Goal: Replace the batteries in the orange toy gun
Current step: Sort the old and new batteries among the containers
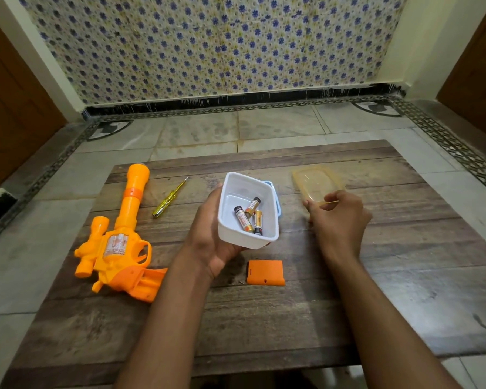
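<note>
Orange gun (118,242) lies left of left hand (211,234) gripping tub (236,186); right hand (340,217) pinches lid (314,181).

Batteries (249,217) in tub (237,186), gun (118,237) left.

Bare left forearm (163,318), bare right forearm (376,304)

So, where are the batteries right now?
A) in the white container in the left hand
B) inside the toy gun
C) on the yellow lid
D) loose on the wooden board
A: all three batteries lie inside the white container, which the left hand holds.
</note>
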`<action>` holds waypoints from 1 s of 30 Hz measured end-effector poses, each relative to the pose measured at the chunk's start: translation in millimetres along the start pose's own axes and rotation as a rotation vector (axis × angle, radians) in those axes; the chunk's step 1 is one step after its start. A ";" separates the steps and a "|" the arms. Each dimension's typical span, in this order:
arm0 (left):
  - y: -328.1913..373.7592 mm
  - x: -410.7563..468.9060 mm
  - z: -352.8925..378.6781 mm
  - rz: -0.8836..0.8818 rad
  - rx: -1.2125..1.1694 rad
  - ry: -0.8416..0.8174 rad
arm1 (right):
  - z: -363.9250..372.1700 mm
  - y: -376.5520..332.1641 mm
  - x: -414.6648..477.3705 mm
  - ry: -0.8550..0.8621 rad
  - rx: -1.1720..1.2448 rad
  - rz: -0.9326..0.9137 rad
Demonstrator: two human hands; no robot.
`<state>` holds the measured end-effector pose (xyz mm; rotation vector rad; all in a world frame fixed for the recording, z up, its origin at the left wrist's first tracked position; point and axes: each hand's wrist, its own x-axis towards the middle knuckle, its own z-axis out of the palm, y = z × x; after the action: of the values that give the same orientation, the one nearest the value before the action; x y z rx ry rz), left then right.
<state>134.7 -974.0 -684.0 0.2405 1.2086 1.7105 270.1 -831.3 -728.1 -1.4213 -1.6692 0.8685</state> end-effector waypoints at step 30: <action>-35.6 -3.7 103.0 0.558 0.481 0.354 | -23.9 -28.1 -24.3 -0.233 1.466 0.861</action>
<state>223.0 -914.1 -661.5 0.6322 1.9516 1.9558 280.0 -859.0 -695.1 -0.8321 -0.0897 2.1309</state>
